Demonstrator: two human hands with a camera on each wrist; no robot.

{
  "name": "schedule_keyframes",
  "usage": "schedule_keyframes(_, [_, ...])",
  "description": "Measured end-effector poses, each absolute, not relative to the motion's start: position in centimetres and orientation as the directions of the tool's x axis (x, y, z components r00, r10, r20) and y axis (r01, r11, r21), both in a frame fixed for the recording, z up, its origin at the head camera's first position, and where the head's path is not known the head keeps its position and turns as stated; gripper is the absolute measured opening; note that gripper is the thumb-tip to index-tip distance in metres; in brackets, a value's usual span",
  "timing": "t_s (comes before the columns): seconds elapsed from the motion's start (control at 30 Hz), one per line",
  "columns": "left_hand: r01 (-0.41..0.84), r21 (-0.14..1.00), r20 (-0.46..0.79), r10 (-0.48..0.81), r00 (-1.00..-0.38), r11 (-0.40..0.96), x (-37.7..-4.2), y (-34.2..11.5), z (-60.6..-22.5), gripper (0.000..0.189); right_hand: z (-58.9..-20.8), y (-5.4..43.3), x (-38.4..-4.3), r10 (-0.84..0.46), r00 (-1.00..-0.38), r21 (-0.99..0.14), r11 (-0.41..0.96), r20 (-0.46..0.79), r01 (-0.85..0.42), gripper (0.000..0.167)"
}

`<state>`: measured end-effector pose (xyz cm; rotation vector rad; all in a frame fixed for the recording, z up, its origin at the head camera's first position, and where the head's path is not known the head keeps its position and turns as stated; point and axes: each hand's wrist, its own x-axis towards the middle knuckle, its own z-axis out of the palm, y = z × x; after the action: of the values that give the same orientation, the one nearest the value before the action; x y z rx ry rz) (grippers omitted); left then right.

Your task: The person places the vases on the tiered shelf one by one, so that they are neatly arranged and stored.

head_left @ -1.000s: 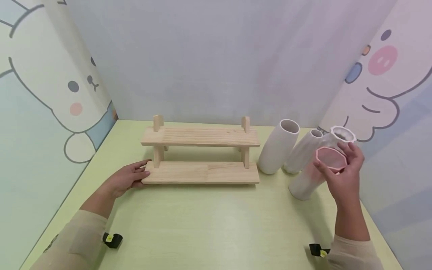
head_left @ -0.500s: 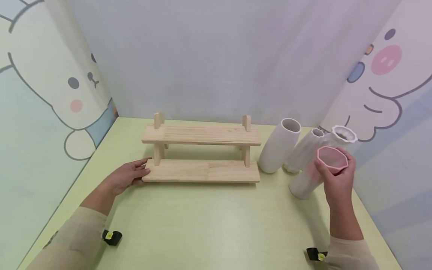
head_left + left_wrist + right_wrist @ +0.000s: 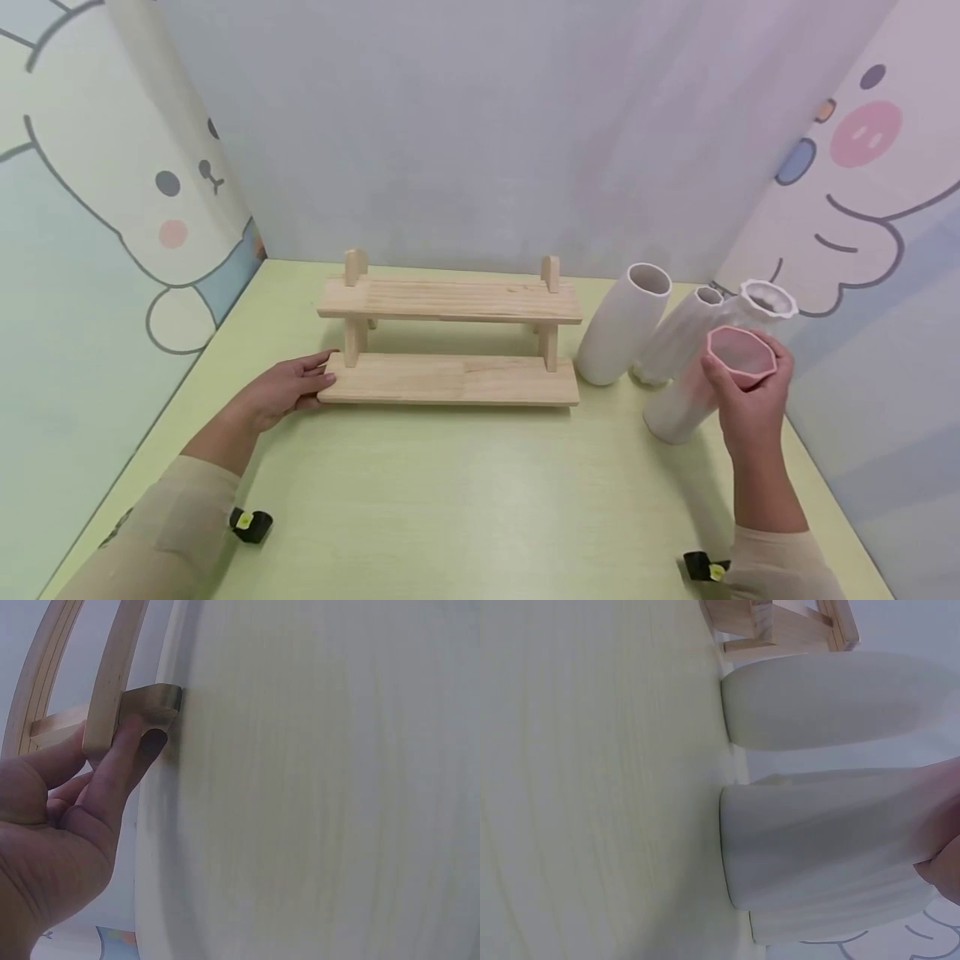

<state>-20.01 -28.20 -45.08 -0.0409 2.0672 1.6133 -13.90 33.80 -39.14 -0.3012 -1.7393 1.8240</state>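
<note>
A two-tier wooden shelf rack stands on the table in the head view. My left hand pinches the left end of its lower board; in the left wrist view the thumb and fingers lie on opposite sides of the board. At the right, my right hand grips a pink-to-white vase near its octagonal pink rim. The vase's base is at the tabletop, as the right wrist view also shows for the white lower part of the vase. Only a bit of the right hand shows there.
Behind the gripped vase stand a smooth white vase, a narrow ribbed white vase and a white vase with a scalloped rim. Walls with cartoon prints enclose the light green table at the back and sides.
My right hand's fingers have closed in around the vase's upper part, and the hand has shifted slightly left and down. The left hand stays on the rack.
</note>
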Motion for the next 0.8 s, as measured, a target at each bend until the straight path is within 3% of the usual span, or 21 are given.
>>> schedule_keyframes(0.43, [-0.332,0.894,-0.414,0.273,-0.869,0.3,-20.1,-28.0,-45.3,0.073,-37.4,32.6,-13.4,0.545,-0.806,-0.951,-0.049,0.23,-0.305,0.07])
schedule_keyframes(0.8, [-0.315,0.899,-0.401,0.288,-0.869,0.304,-19.9,-28.0,-44.9,0.071,-35.7,29.9,-11.7,0.414,-0.865,-0.948,-0.016,0.282,-0.317,0.066])
